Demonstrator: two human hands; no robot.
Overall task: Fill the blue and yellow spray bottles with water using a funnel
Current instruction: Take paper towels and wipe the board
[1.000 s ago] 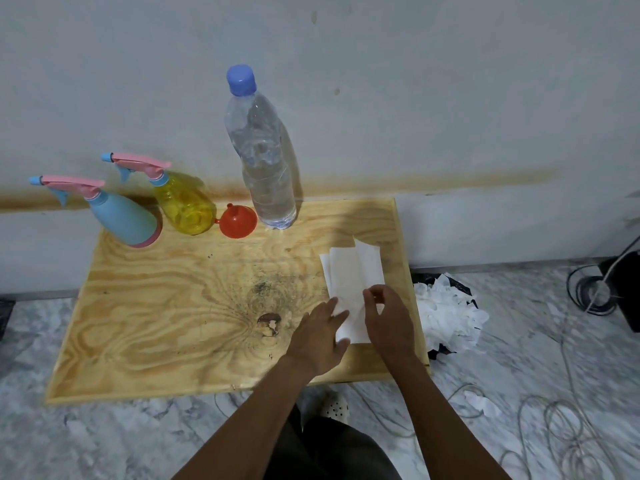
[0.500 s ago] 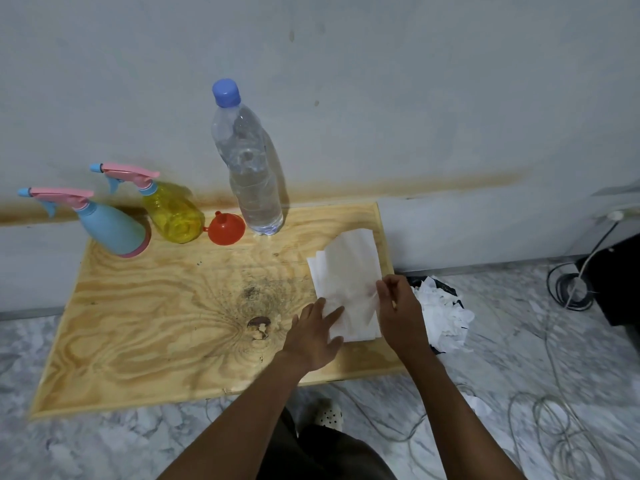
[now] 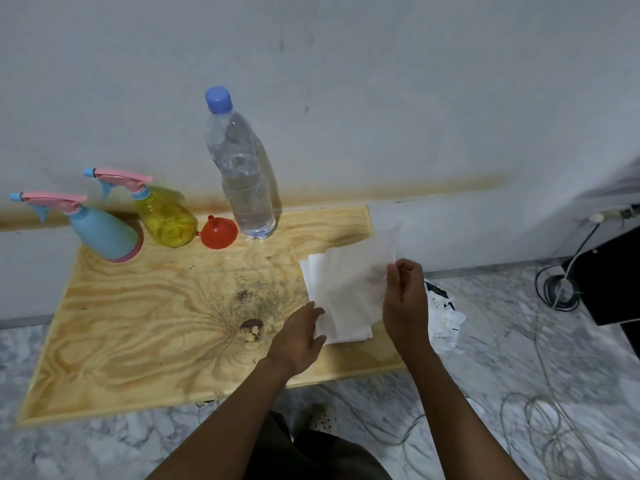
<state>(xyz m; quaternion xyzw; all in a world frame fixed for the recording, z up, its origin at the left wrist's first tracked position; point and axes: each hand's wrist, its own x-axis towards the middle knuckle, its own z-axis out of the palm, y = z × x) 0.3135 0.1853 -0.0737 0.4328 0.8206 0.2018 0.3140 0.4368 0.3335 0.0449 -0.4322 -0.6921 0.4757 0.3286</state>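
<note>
A blue spray bottle [image 3: 104,233] with a pink trigger head stands at the back left of the wooden board [image 3: 145,317]. Beside it is a yellow spray bottle [image 3: 166,218], then a small red funnel [image 3: 219,232] lying mouth-down, then a tall clear water bottle [image 3: 244,178] with a blue cap. My right hand [image 3: 405,299] pinches a thin white tissue sheet [image 3: 356,271] and lifts it off a stack of tissues [image 3: 341,327]. With straight fingers my left hand [image 3: 299,337] presses the stack's left edge.
A black bin with crumpled white tissues [image 3: 445,317] sits on the marble floor just right of the board. Cables [image 3: 554,427] lie on the floor at the right, near a black box [image 3: 609,282]. The wall runs right behind the bottles.
My right hand has risen and moved right, peeling the top tissue sheet up from the stack. My left hand stays on the stack.
</note>
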